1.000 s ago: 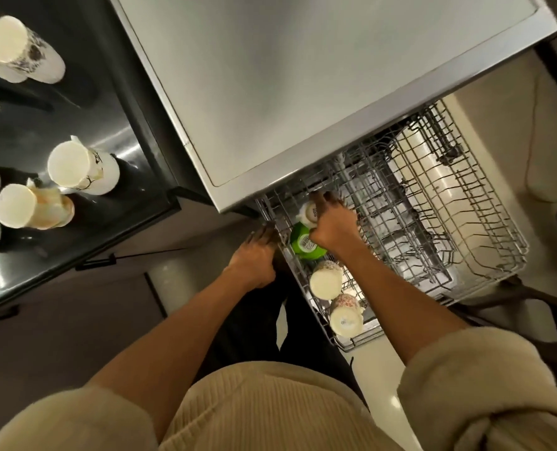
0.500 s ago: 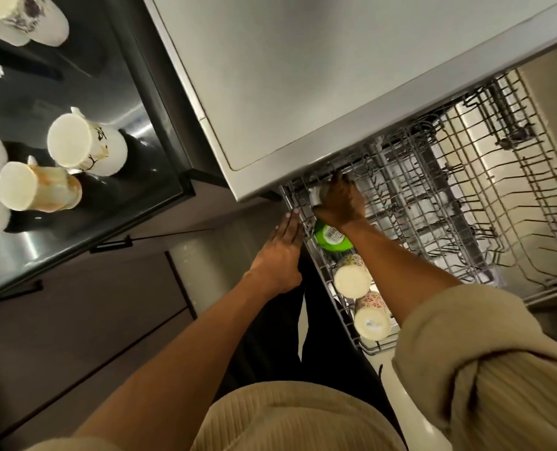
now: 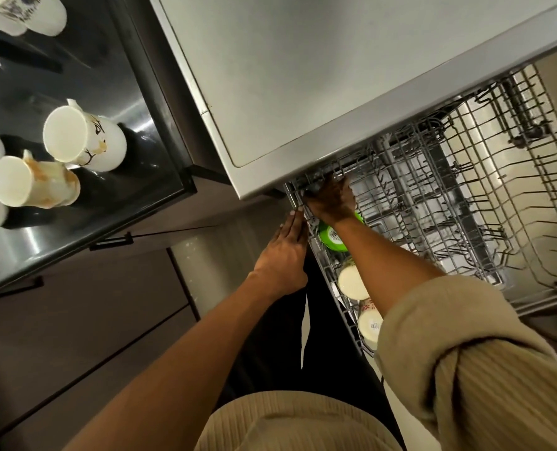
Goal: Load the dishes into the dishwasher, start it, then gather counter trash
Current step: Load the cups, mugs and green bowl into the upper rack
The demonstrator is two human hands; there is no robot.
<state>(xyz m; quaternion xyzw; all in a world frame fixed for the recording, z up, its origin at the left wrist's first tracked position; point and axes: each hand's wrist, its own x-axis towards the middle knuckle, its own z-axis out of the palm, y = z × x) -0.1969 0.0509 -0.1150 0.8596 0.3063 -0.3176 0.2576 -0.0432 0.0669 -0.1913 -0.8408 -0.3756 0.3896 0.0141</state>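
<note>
Head view, looking down past two bare forearms and beige ribbed sleeves. Wire dishwasher rack pulled out at right of centre, partly beneath a grey steel counter overhang. Left hand laid against the rack's left outer edge, fingers straight and pressed together, fingertips touching the wire rim, gripping nothing. Right hand reaching into the far-left corner of the rack, directly under the overhang edge, fingers curled downward among the wires; whatever lies beneath the palm hidden, so grip contents cannot be told. Three mugs lined up in the rack's left column, bases up: green mug with a barcode label just near of the right hand, partly covered by the right wrist; cream mug next toward the viewer; patterned mug with a small base label nearest, partly behind the right sleeve. Remainder of the rack showing bare tines, with a second wire section at far right. Dark glossy countertop at upper left, carrying further mugs: white mug with dark branch print, lying tilted with mouth toward the camera; cream mug with orange-brown streaks just left and near of it; other white mugs cut off by the left and top frame edges. Brown cabinet fronts with dark bar handles below the countertop.
</note>
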